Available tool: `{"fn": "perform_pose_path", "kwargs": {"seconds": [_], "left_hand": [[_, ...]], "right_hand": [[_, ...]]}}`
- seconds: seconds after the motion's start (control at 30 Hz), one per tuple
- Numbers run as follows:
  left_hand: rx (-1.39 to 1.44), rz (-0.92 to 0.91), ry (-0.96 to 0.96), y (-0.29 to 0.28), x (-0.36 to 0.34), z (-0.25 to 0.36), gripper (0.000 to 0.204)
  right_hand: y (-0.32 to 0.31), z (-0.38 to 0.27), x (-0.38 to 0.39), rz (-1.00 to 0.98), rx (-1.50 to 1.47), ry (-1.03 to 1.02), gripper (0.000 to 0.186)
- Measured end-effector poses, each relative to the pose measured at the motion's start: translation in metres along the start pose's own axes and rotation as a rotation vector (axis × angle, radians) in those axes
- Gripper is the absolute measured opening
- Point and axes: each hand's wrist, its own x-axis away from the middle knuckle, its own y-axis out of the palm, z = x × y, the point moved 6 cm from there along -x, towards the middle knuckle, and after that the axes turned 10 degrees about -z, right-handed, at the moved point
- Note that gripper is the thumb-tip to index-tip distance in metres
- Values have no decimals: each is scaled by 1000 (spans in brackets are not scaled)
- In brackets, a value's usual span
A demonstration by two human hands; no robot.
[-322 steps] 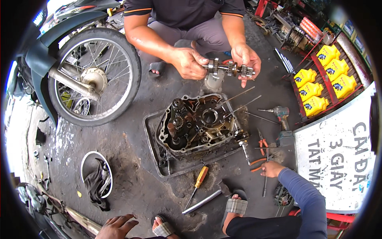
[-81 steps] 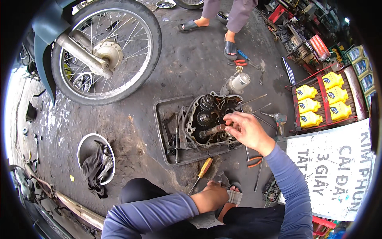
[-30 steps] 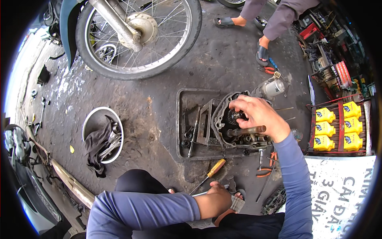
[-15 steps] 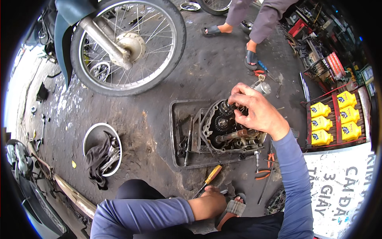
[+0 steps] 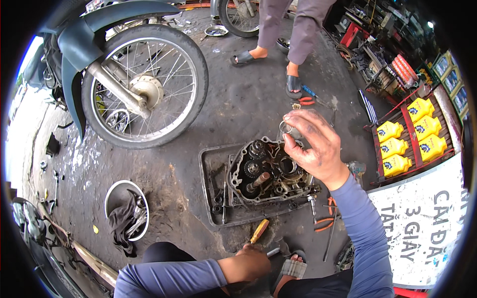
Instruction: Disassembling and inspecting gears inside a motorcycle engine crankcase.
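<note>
My right hand (image 5: 318, 149) is raised over the far right edge of an open engine crankcase (image 5: 236, 174). Its thumb and fingertips pinch a thin metal ring (image 5: 282, 130). Gears (image 5: 252, 169) and a brownish shaft (image 5: 258, 182) show inside the case, which sits in a dark oily tray (image 5: 204, 198). Low in the middle, my left hand (image 5: 248, 263) is closed by my knee. A screwdriver with a yellow handle (image 5: 259, 231) is just beyond it. A short metal piece (image 5: 273, 252) juts out beside the fist; whether the fist grips it is hidden.
A motorcycle front wheel (image 5: 201, 94) stands far left. A metal bowl (image 5: 110, 191) with cloth and parts is at left. Orange-handled pliers (image 5: 324, 224) lie right of the tray. A person in sandals (image 5: 293, 84) stands beyond. Yellow bottles (image 5: 395, 148) fill a rack at right.
My right hand has risen off the crankcase's inside, and the ring now shows in its fingers. The view has shifted, baring more of the case. My left hand stays low and closed.
</note>
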Motion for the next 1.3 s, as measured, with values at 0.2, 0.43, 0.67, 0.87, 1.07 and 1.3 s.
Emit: {"fn": "perform_pose_path", "kwargs": {"seconds": [0.2, 0.43, 0.67, 0.87, 1.07, 1.3], "left_hand": [[154, 65, 12, -24, 34, -50, 30], [573, 221, -156, -76, 105, -128, 13], [712, 1125, -182, -124, 121, -159, 23], [726, 1104, -32, -149, 93, -159, 30], [314, 1163, -39, -169, 88, -153, 29], [181, 1188, -15, -166, 89, -151, 28]], "right_hand": [[-9, 14, 32, -18, -125, 107, 19], [-28, 30, 92, -97, -227, 224, 16], [-22, 14, 166, -291, -409, 292, 12], [-8, 24, 210, -377, -430, 386, 18], [-37, 21, 160, -377, -303, 324, 17], [-179, 13, 14, 101, 65, 173, 14]]}}
